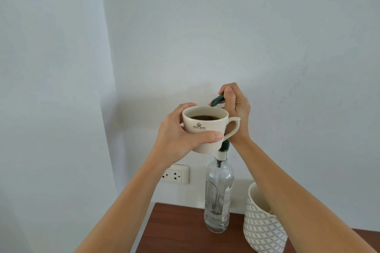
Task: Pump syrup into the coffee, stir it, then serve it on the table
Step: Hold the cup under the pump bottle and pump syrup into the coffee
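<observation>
A cream coffee cup (202, 127) with dark coffee inside is held up in the air by my left hand (181, 135), which wraps around its body. Its handle points right. Behind the cup, my right hand (236, 111) is closed around the dark green pump head (217, 99), whose spout points left over the cup's far rim. The pump sits on top of a tall clear syrup bottle (219, 195) standing on the brown wooden table (176, 230). Only a little clear liquid shows at the bottle's bottom. The cup hides the pump's stem.
A white pot (263, 224) with a grey lattice pattern stands on the table right of the bottle, partly behind my right forearm. A wall socket (174, 173) sits on the pale wall left of the bottle. The table's left edge runs below the socket.
</observation>
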Motion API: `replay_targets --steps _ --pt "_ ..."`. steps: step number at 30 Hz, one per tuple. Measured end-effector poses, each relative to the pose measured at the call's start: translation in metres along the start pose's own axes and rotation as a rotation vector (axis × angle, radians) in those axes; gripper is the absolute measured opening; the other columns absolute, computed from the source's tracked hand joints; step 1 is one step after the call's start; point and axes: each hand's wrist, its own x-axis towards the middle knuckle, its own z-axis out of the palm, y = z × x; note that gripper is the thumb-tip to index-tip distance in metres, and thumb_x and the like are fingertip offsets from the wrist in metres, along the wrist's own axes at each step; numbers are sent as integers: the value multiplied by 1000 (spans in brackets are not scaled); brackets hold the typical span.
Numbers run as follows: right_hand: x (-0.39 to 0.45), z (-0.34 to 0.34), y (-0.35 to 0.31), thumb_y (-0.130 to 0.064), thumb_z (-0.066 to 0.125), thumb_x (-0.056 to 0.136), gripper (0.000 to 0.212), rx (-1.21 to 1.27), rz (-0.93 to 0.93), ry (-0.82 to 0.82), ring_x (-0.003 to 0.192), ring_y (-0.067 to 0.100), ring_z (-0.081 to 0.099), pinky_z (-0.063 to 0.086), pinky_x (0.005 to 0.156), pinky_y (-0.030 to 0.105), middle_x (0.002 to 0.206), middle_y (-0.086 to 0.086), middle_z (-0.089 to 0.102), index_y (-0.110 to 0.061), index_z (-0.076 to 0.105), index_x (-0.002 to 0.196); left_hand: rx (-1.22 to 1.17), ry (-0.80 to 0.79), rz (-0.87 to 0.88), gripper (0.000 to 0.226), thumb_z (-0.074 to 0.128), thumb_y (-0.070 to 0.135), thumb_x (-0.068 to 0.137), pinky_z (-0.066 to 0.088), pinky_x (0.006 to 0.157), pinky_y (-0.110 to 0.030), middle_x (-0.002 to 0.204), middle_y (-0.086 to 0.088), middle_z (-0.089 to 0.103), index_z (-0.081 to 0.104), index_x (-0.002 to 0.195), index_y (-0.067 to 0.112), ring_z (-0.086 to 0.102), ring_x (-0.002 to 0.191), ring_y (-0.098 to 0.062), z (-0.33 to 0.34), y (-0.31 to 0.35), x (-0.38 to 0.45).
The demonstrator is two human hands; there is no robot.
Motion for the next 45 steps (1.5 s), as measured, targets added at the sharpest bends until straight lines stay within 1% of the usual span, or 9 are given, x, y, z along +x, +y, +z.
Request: replay_targets --steps 4,9,15,24,32,36,41,43,45 --pt "0 1 -1 -13 37 99 28 -17 -8 16 67 45 55 41 54 37 67 22 48 -9 49 74 -6 0 -3 83 89 52 35 57 74 -25 106 11 76 67 113 34 72 94 -8 0 0 0" --pt "1 2 0 -17 37 97 29 -32 -1 19 67 48 56 43 58 47 64 11 46 -14 48 70 2 -4 1 83 90 50 36 61 79 -32 108 9 76 67 114 33 73 99 -13 -1 -1 1" --pt "1 2 -1 -14 37 96 27 -27 -16 24 67 46 51 37 54 36 68 24 46 -4 49 74 2 -3 1 83 90 50 36 62 81 -32 108 10 76 67 114 33 73 99 -13 -1 -2 1" --pt "0 1 -2 -14 36 96 26 -22 -5 14 65 49 53 41 54 47 68 34 48 -1 49 77 -6 -5 -6 82 90 51 35 60 79 -30 106 10 77 68 112 33 73 98 -13 -1 -1 1" --pt "0 1 -3 -8 37 95 25 -41 6 19 62 43 48 36 52 31 68 32 46 4 49 76 -8 -2 -17 84 90 51 35 61 80 -31 108 10 76 67 114 34 73 100 -14 0 -3 2" --pt "-1 1 -5 -10 37 92 25 -38 11 19 58 27 46 36 50 26 67 32 46 4 49 75 -11 -2 -16 82 90 50 35 59 78 -28 107 10 77 68 112 34 73 98 -12 -1 -3 2" --pt "-1 1 -4 -7 37 93 24 -26 29 12 62 47 52 38 50 39 67 31 46 0 49 73 -5 -3 -14 83 90 51 36 60 80 -30 108 9 76 67 114 34 72 99 -13 -1 -3 2" --pt "-1 1 -4 -8 37 92 24 -36 36 14 58 39 49 37 50 33 66 31 47 2 49 74 -7 -4 -15 83 90 51 36 58 79 -28 109 10 76 67 114 34 72 99 -13 -1 -2 1" --pt "-1 0 -6 -9 37 91 24 -40 29 17 56 25 45 36 50 25 64 26 46 2 50 74 -13 -3 -19 83 90 50 36 58 78 -28 108 10 76 67 113 35 72 98 -13 -1 -2 1"
